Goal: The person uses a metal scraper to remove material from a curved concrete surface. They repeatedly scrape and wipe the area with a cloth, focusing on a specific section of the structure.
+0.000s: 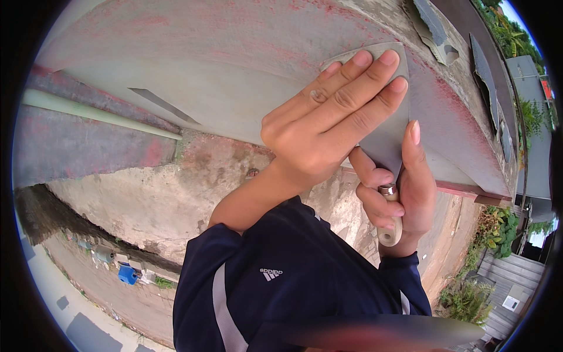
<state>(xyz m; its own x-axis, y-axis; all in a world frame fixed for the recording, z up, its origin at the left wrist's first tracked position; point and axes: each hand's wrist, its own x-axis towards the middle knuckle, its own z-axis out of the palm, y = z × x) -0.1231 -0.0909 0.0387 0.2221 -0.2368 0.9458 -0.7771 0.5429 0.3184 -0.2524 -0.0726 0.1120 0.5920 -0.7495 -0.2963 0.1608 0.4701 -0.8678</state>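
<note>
A pointed metal trowel (pixel 382 144) lies with its blade against a grey plastered surface (pixel 234 88) that curves across the top and bears pink-red smears. My right hand (pixel 417 188) is closed round the trowel's pale handle, its thumb stretched up beside the blade. On the blade rests my left hand (pixel 316 126), with its fingers stretched out and lying flat toward the tip. It covers much of the blade's upper part.
Torn grey sheet pieces (pixel 431 29) hang along the edge at upper right. A pale green pipe (pixel 99 114) runs along the left. Below are a rough concrete wall (pixel 135 205) and a blue container (pixel 127 274). Plants (pixel 495 229) and a corrugated fence (pixel 510 278) stand at right.
</note>
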